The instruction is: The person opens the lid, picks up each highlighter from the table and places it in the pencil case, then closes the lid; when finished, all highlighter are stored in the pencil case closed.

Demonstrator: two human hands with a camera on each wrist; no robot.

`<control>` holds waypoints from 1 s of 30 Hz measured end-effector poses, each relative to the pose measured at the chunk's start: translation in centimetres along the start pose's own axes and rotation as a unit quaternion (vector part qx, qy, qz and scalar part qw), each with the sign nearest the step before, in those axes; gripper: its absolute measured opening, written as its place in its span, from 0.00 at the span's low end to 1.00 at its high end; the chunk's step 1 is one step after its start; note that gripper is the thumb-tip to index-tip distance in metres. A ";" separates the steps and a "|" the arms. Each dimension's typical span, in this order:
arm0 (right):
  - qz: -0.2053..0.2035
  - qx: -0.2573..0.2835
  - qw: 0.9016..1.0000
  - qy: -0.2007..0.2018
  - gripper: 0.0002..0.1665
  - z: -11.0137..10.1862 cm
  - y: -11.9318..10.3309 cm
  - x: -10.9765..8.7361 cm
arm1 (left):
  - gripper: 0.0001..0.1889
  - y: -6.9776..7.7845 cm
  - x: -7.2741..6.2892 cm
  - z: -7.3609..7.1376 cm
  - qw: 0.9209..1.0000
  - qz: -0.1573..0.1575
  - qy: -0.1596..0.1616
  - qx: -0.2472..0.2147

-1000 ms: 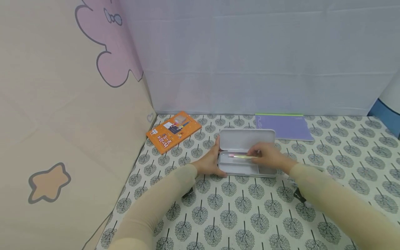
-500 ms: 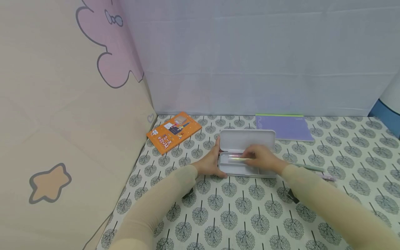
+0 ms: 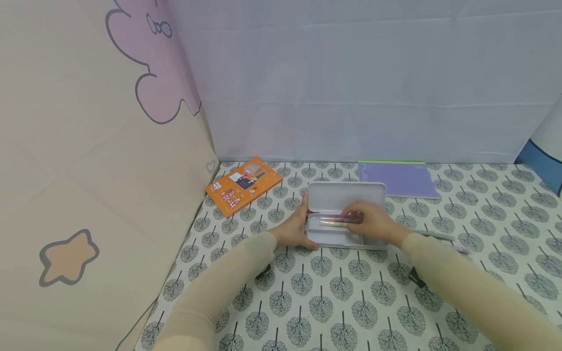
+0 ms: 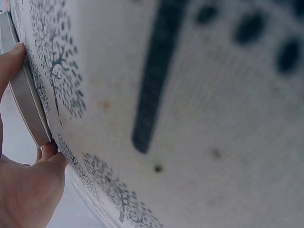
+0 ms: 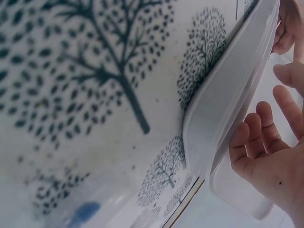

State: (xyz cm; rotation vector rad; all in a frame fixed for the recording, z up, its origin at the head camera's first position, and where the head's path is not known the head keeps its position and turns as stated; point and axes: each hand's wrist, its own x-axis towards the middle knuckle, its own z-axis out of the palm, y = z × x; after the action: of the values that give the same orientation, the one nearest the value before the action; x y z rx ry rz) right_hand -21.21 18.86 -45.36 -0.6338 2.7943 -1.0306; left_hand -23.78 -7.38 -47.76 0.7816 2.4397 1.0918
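A white pencil case (image 3: pixel 335 238) lies on the patterned cloth, its lid (image 3: pixel 327 197) raised at the back. My left hand (image 3: pixel 291 229) grips the case's left end, thumb at the front corner, fingers toward the hinge. In the left wrist view the thumb and fingertips rest along the case's side wall (image 4: pixel 31 104). Slim pens (image 3: pixel 329 222), yellowish and reddish, lie in the back compartment, partly hidden by my right hand (image 3: pixel 373 222). In the right wrist view that hand's fingers (image 5: pixel 254 135) are loosely bent over the case, the thumb apart from them.
A green pen (image 3: pixel 434 234) and a pink pen (image 3: pixel 458 248) lie to the right, beside my sleeve. Behind the case is a purple notebook (image 3: pixel 397 179), and an orange booklet (image 3: pixel 243 185) is at the back left. A curtain wall (image 3: pixel 373 87) borders the back.
My right hand has moved slightly left and down over the back compartment, where the pen it held now lies low beside another. The left hand has stayed at the case's left end.
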 end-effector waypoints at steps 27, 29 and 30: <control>-0.016 0.016 0.998 0.064 0.21 -4.5 3.6 -4.9 | 0.84 0.4 -0.2 -0.1 1.000 -0.010 -0.003 0.001; -0.011 0.018 0.997 0.071 0.21 -4.8 3.9 -5.5 | 0.84 0.4 -0.2 -0.1 1.000 -0.009 -0.002 0.002; -0.015 0.017 0.997 0.076 0.21 -5.0 4.2 -5.7 | 0.84 0.4 -0.3 -0.2 1.000 -0.008 -0.002 0.002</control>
State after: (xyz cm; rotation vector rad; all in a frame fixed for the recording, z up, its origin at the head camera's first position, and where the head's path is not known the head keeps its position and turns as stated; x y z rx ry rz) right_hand -18.61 27.09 -44.51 -0.6184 2.8983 -1.1762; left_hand -23.51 -7.38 -47.30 0.7636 2.4399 1.0793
